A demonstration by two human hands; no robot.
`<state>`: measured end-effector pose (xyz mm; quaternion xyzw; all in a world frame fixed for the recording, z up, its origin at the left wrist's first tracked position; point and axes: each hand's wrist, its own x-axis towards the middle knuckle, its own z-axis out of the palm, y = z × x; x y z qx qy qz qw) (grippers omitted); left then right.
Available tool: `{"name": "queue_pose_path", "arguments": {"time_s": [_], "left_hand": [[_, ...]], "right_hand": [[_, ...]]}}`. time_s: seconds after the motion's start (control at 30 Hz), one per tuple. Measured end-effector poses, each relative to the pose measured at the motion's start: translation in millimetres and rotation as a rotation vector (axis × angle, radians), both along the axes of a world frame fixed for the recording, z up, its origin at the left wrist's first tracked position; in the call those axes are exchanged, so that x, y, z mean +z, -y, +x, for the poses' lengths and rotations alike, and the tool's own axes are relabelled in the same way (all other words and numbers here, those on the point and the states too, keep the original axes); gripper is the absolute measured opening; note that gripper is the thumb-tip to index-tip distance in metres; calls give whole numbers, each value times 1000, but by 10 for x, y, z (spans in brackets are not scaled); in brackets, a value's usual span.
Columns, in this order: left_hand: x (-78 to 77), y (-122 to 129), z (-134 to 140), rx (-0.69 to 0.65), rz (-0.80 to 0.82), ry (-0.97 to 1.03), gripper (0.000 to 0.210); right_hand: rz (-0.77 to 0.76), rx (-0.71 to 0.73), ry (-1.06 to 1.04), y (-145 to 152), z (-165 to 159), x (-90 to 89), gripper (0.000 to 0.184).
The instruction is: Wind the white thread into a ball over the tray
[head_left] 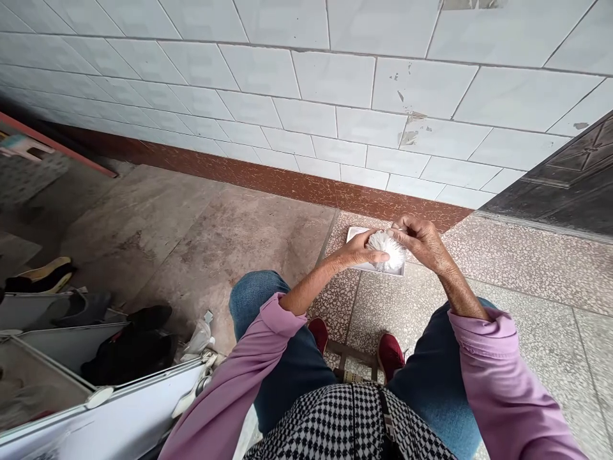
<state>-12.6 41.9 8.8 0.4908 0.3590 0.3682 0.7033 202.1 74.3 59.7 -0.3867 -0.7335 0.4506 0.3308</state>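
Between my two hands is a round white bundle with a ruffled, fringed surface; its exact kind does not show. My left hand curls around its left side, with the thumb lying across the front. On its upper right edge, my right hand is pinching, thumb and index finger pressed together at the bundle's rim. What sits between those fingertips is too small to make out. Below the hands, a shallow white tray rests on the speckled floor, partly hidden by the bundle and my left hand.
A white tiled wall with a brown skirting runs across the front. At the right is a dark door. A white shoe rack with dark shoes stands at lower left, a plastic bag beside it. My knees flank the tray.
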Motion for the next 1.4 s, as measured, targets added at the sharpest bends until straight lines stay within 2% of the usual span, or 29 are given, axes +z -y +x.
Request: {"name": "queue_pose_path", "arguments": {"time_s": [0.13,0.27,0.37,0.43,0.53,0.6,0.67,0.73,0.8,0.9,1.0,1.13,1.27,1.4], "left_hand": [[38,35,7,42,-45,79,78],[104,51,14,78,-133,300,83],[160,7,1,202,-144,418,86],[164,-43,-18,325,-127,440,85],[76,-119,-59,514,-88,351,83],[-22,-155,-86,620,-24,195,87],[-104,-170,-105,671,70,7,90],[-144,-163,-109,635,141,-137,90],[-140,-141,-102,521,173,-201,82],[-101,-94,-84,313,207,-185,70],[-71,-47,-68,192,153,-151,73],[-102,-2,-42,105,84,-108,78],[-224,20,-5,61,24,-29,77],[-277,51,26,11,-140,83,79]], "right_hand": [[-6,-42,-66,-69,31,-19,57],[82,-93,60,-126,56,-92,52],[171,-90,224,-125,7,-194,43],[183,-36,306,-86,-55,-262,36],[91,137,322,25,-151,-307,32],[-14,266,271,100,-188,-277,36],[-101,333,195,141,-194,-205,41],[-141,314,109,135,-172,-110,45],[-151,237,30,93,-135,-20,49],[-132,93,-55,13,-78,62,53],[-88,17,-141,-34,-39,71,55],[-68,5,-178,-33,-15,37,53],[-59,-19,-177,-24,-13,8,52],[-69,-13,-198,-25,-23,-4,51]]}}
